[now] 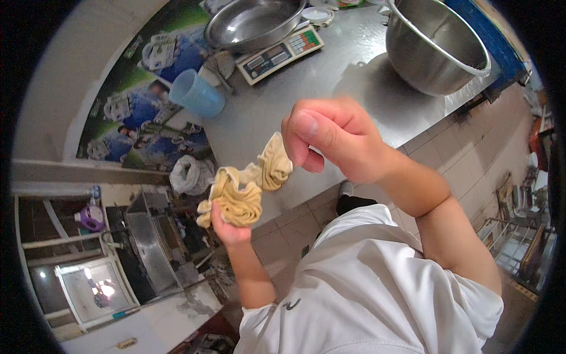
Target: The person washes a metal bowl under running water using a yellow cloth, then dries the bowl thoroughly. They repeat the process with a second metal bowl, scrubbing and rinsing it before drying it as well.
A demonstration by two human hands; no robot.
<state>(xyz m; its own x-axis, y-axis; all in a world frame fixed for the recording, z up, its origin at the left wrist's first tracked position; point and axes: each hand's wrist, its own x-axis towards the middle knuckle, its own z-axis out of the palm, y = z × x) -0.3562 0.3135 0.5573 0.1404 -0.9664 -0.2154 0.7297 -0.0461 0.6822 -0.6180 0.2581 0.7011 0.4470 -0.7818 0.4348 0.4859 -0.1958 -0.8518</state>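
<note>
A crumpled yellow cloth with a pale edge is held in my left hand, my thumb lying over its folds. One end of it trails to the right, over the steel tabletop. My right hand is raised in front of the table with its fingers curled in and the thumb folded against them. I see nothing between those fingers. That hand covers the edge of the trailing cloth end; whether the two touch cannot be told.
On the steel table stand a large steel mixing bowl, a digital scale, a steel basin and a blue plastic cup. A white sack sits beyond its left edge. Shelving stands at left, a wire rack at right.
</note>
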